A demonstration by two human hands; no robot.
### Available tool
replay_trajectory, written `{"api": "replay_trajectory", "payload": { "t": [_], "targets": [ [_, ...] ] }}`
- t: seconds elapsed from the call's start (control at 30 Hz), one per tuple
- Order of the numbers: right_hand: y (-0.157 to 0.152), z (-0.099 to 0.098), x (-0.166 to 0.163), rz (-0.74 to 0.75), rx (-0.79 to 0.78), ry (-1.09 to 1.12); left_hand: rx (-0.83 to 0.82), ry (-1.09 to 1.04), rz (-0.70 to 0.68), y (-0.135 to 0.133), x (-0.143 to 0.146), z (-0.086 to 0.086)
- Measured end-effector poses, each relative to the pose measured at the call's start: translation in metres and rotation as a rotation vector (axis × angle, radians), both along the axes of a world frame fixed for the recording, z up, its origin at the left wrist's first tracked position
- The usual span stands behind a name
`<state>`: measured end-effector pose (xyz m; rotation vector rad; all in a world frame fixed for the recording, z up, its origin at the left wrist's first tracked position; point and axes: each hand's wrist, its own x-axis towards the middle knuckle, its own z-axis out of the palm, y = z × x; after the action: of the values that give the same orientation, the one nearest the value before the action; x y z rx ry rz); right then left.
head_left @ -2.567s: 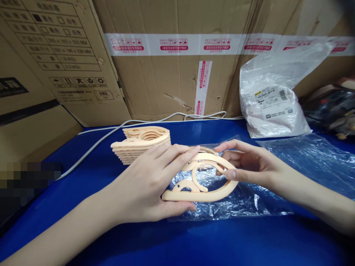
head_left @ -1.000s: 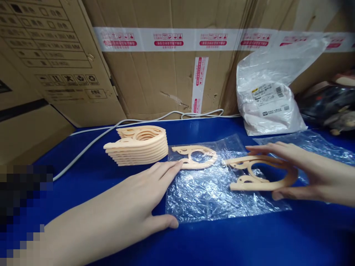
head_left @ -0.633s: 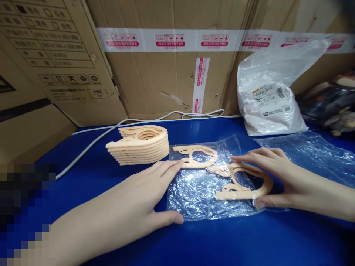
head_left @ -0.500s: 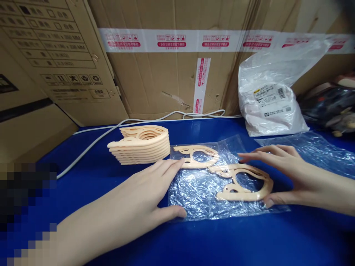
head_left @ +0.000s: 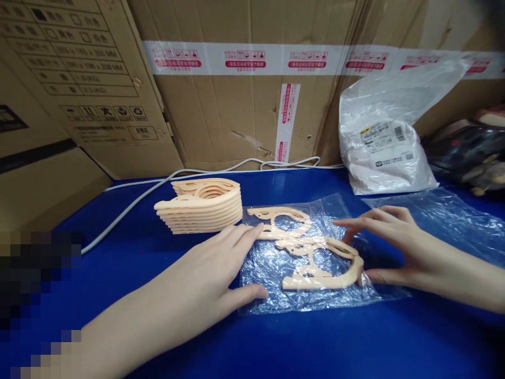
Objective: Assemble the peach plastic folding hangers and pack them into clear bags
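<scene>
So the near hanger point(head_left: 323, 284) has slid left since half a second ago, right up close to the far hanger point(head_left: 288, 235), and both look to be at least partly under the film of the clear bag point(head_left: 272, 301) on the blue tabletop point(head_left: 276, 342). Right hand point(head_left: 398, 247) has its grip loose, fingers spread, thumb just beside the hanger's curved right end, can't tell if it's actually touching. Left hand point(head_left: 221, 268) isn't gripping anything either, just fingertips resting on the bag's left side by the far hanger. Neat stack of hangers point(head_left: 205, 216) sits just left of the bag, white package point(head_left: 386, 158) far right
</scene>
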<state>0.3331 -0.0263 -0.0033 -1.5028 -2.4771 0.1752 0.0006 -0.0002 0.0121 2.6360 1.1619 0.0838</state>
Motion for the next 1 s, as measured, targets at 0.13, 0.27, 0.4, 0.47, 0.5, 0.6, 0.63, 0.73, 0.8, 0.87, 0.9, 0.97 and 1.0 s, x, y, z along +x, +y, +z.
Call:
{"api": "replay_trajectory", "payload": {
  "t": [0.13,0.27,0.4,0.47,0.5,0.6,0.63,0.73,0.8,0.87,0.9,0.97,1.0],
  "targets": [
    [0.002,-0.004,-0.008,0.054,-0.024,0.130,0.038,-0.067,0.004,0.001,-0.002,-0.005],
    [0.006,-0.005,-0.007,0.061,-0.155,0.218,0.032,-0.084,-0.004,0.002,-0.001,-0.005],
    [0.010,-0.008,-0.009,0.063,-0.185,0.259,0.017,-0.098,0.015,0.004,0.000,-0.004],
    [0.011,-0.010,-0.012,0.071,-0.181,0.272,-0.002,-0.099,0.028,0.004,-0.001,-0.004],
    [0.011,-0.011,-0.014,0.072,-0.176,0.282,-0.011,-0.095,0.029,0.004,-0.001,-0.004],
    [0.011,-0.012,-0.019,0.063,-0.161,0.292,-0.023,-0.078,0.027,0.005,-0.002,-0.005],
    [0.012,-0.012,-0.020,0.060,-0.154,0.285,-0.024,-0.073,0.025,0.006,-0.002,-0.005],
    [0.014,-0.011,-0.024,0.065,-0.149,0.251,-0.021,-0.070,0.014,0.006,-0.002,-0.006],
    [0.015,-0.010,-0.026,0.071,-0.144,0.234,-0.015,-0.082,0.008,0.006,-0.002,-0.006],
    [0.017,-0.009,-0.028,0.075,-0.130,0.225,-0.009,-0.097,0.002,0.006,-0.002,-0.005],
    [0.018,-0.009,-0.029,0.075,-0.119,0.223,-0.008,-0.098,0.000,0.006,-0.002,-0.005],
    [0.018,-0.009,-0.031,0.077,-0.098,0.217,-0.006,-0.084,-0.005,0.006,-0.001,-0.004],
    [0.018,-0.009,-0.031,0.080,-0.090,0.213,-0.003,-0.074,-0.007,0.006,-0.001,-0.003]
  ]
}}
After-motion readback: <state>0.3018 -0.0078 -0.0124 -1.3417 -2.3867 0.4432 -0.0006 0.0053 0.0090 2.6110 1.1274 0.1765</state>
